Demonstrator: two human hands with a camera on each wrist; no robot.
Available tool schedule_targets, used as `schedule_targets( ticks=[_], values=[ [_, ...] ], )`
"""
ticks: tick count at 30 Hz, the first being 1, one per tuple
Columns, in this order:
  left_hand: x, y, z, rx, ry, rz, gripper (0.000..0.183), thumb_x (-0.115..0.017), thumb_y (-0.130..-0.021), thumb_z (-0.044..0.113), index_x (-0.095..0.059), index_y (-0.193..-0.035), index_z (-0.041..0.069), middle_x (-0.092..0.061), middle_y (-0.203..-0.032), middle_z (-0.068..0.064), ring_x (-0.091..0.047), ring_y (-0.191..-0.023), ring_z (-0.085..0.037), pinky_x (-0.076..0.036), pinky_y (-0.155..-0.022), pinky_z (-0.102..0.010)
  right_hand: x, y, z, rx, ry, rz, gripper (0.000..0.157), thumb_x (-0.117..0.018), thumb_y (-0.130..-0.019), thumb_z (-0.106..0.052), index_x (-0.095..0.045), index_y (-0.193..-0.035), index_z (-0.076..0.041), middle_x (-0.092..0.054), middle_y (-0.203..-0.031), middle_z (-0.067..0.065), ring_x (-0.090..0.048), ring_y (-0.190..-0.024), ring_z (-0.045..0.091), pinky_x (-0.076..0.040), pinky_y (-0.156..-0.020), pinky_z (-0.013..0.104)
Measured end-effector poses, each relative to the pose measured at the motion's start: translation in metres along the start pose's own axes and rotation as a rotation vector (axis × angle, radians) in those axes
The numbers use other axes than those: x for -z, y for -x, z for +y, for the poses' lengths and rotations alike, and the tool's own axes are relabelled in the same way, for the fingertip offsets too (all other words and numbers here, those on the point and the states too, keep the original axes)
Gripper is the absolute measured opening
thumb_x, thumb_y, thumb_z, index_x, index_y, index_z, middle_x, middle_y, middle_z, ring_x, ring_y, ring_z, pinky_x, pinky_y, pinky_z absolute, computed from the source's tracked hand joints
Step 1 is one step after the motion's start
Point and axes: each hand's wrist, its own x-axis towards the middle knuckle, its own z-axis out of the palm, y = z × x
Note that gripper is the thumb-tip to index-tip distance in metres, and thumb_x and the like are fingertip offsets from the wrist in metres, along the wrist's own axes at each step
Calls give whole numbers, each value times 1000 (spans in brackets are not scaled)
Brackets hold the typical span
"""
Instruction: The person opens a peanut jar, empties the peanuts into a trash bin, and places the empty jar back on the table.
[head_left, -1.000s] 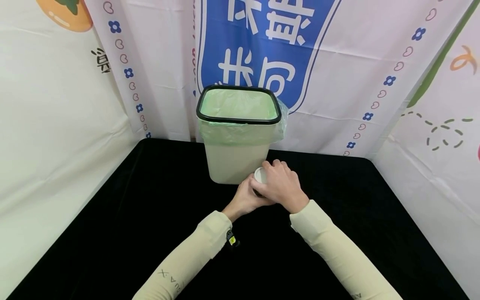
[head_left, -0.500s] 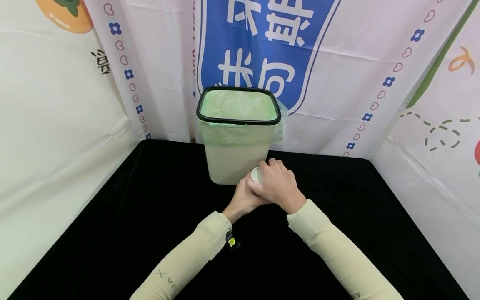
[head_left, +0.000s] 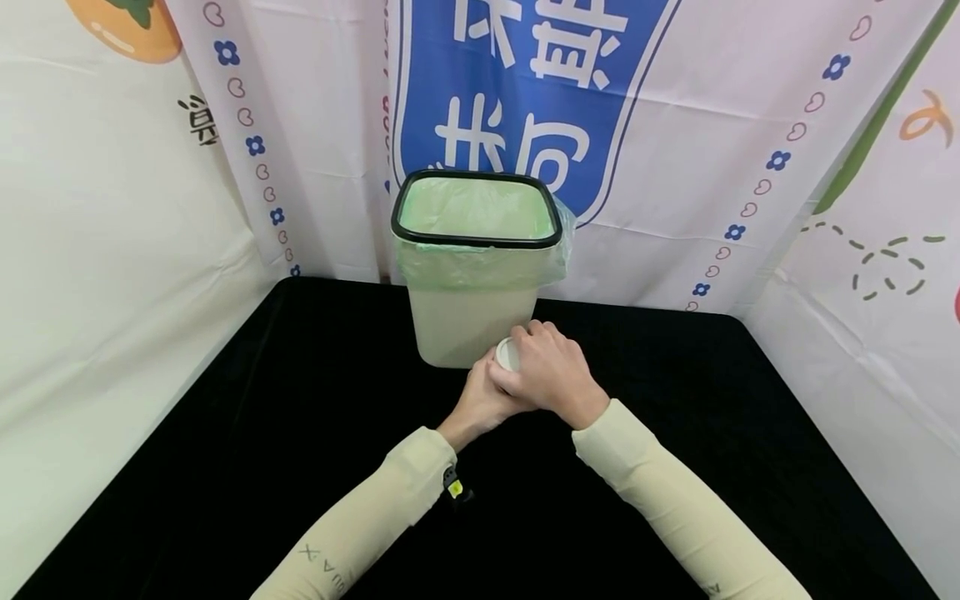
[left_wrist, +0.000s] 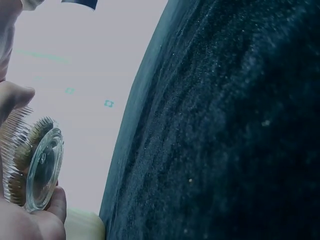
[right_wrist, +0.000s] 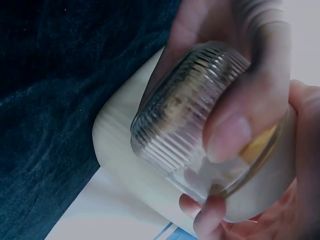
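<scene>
Both hands are together on one small jar, just in front of the bin's lower right side. The jar (right_wrist: 170,112) is clear ribbed glass with something brownish inside, and it tilts. Its round white lid (head_left: 507,356) shows in the head view between the hands. My left hand (head_left: 482,400) grips the glass body; its thumb (right_wrist: 230,137) lies across the ribs in the right wrist view. My right hand (head_left: 553,367) is curled round the lid. From the left wrist the thick glass base (left_wrist: 45,172) is visible. In the head view the hands hide the jar's body.
A cream bin (head_left: 472,312) with a black rim and a pale green liner (head_left: 476,267) stands near the back of the black-covered table (head_left: 322,400). Printed white cloth walls (head_left: 330,142) rise at the back and both sides.
Both hands and the jar have shifted slightly left. The dark strip seen below the lid earlier is now hidden, and the lid faces up between the hands.
</scene>
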Motion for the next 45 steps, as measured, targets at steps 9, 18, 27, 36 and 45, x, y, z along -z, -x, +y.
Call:
schedule_targets(
  ticks=[9, 18, 27, 36, 45],
  values=[
    [3, 3, 1, 9, 33, -3, 83, -92, -78, 10, -50, -150, 6, -64, -141, -16, -64, -126, -33, -55, -107, -50, 1, 0, -2, 32, -1, 2, 39, -61, -93, -46, -67, -86, -8, -67, -85, 12, -66, -78, 31, -60, -58, 50],
    [8, 5, 0, -9, 70, -38, 84, -90, -80, 7, -48, -152, 8, -62, -145, -13, -63, -128, -31, -54, -108, -48, 3, -1, -2, 75, 6, -54, 43, -62, -93, -52, -70, -93, -10, -67, -89, 10, -63, -80, 29, -60, -60, 47],
    [13, 8, 0, -12, 103, -83, 85, -87, -84, 8, -43, -157, 10, -58, -150, -13, -61, -130, -32, -54, -109, -47, 6, -1, -3, 107, 9, -71, 44, -63, -93, -53, -71, -99, -11, -69, -94, 10, -66, -84, 29, -61, -63, 47],
    [19, 13, 3, 27, 85, -128, 88, -86, -88, 18, -37, -161, 19, -52, -156, -7, -59, -134, -30, -54, -109, -48, 9, -1, -4, 165, 2, -98, 47, -62, -96, -57, -72, -103, -12, -67, -96, 9, -66, -86, 29, -61, -63, 47],
    [22, 16, 5, 33, 106, -134, 85, -87, -88, 16, -41, -159, 18, -55, -152, -9, -61, -131, -29, -55, -107, -47, 11, 2, -4, 254, 12, -70, 50, -64, -95, -59, -72, -113, -13, -69, -103, 8, -67, -90, 27, -62, -70, 44]
  ],
)
